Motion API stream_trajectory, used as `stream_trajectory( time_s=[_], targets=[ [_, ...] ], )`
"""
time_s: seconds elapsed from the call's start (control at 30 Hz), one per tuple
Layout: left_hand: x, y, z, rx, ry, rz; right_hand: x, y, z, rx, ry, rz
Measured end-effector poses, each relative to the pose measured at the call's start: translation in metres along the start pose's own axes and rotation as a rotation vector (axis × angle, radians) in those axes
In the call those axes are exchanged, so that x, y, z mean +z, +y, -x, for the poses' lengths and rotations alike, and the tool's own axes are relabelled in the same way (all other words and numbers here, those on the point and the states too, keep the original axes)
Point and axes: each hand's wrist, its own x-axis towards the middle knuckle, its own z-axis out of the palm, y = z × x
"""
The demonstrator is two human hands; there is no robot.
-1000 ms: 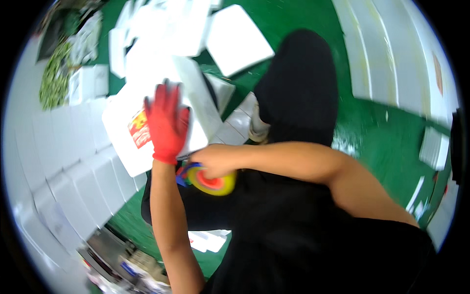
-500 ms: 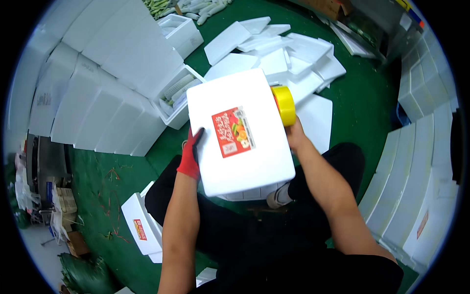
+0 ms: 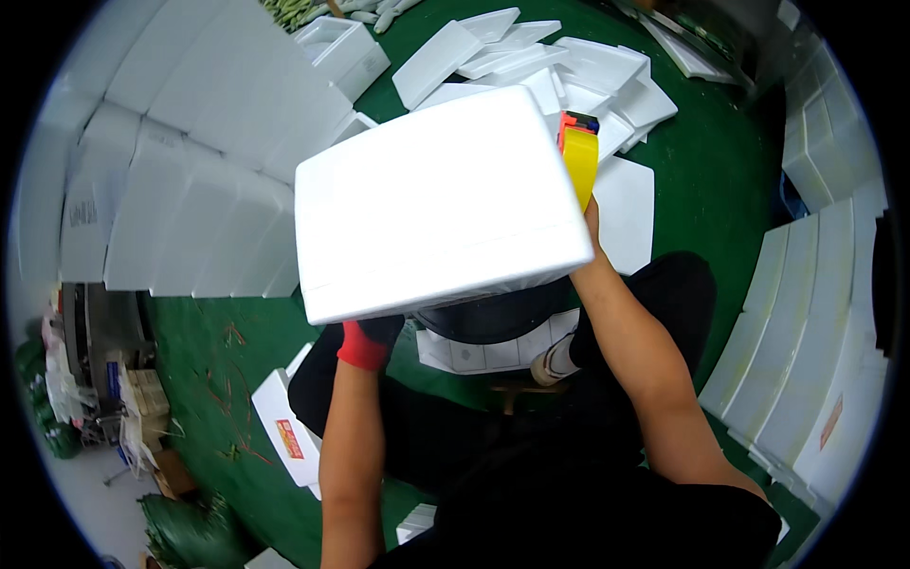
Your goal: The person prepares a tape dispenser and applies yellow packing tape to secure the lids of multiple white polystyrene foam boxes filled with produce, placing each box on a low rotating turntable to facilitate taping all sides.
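Note:
A white foam box (image 3: 436, 199) is held up in front of me, its plain face toward me and tilted. My left hand (image 3: 366, 345), in a red and black glove, grips it from beneath at the lower left edge; the fingertips are hidden. At the box's right side is a tape dispenser (image 3: 581, 156) with a yellow roll and an orange and dark head. My bare right hand (image 3: 591, 220) holds it against that side, most of its fingers behind the box. Under the box, a round black surface (image 3: 493, 319) shows between my legs.
White foam lids (image 3: 597, 68) lie heaped on the green floor ahead. Foam boxes are stacked at left (image 3: 204, 232) and right (image 3: 773, 313). A labelled lid (image 3: 289, 431) lies by my left leg. Green sacks (image 3: 194, 526) and red string (image 3: 227, 398) are at lower left.
The box has been turned: the face with the red label no longer shows, and a plain, wider face is toward me. The gloved hand has gone beneath it. The tape dispenser has shifted right.

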Motion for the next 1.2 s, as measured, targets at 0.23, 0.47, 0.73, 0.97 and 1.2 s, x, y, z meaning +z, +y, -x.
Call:
stream_trajectory(
  time_s=[0.23, 0.47, 0.73, 0.97, 1.2],
  targets=[
    [0.168, 0.218, -0.075, 0.75, -0.419, -1.106, 0.036, -0.042, 0.102, -0.122, 0.416, 0.272],
    [0.333, 0.169, -0.096, 0.885, -1.642, -1.618, 0.036, -0.097, 0.161, -0.184, 0.372, 0.539],
    [0.327, 0.173, -0.094, 0.92, -1.726, -1.689, 0.049, -0.091, 0.151, 0.007, -0.09, 1.422],
    [0.363, 0.167, -0.117, 0.399, -0.8, -2.317, 0.037, -0.076, 0.288, 0.08, 0.037, 1.264],
    [0.232, 0.236, -0.129, -0.035, -0.201, -2.731, 0.022, -0.023, 0.343, -0.087, 0.2, 1.076]
  ],
)
